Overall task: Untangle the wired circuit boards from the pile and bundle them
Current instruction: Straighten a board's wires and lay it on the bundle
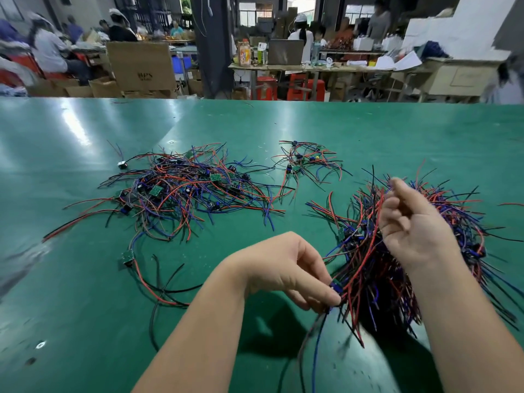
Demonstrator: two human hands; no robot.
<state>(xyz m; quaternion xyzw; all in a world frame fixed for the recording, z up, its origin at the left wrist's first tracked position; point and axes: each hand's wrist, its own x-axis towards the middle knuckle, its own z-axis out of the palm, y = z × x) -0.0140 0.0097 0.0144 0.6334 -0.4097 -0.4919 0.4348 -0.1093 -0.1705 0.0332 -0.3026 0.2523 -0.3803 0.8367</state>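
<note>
The left hand [286, 268] pinches a small blue component at the base of the wire bundle [377, 268], fingertips [330, 297] closed on it. The right hand [411, 222] is raised against the bundle's upper side, fingers loosely curled and slightly apart; whether they grip any wire cannot be told. A single wired board [127, 256] lies on the green table [71, 321] to the left. Beyond it lies the main pile [184, 188]. A smaller tangle [306, 161] lies farther right.

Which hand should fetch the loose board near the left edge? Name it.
Left. The left hand is nearer the loose board, though it pinches a wired piece; the right hand is at the bundle.
</note>
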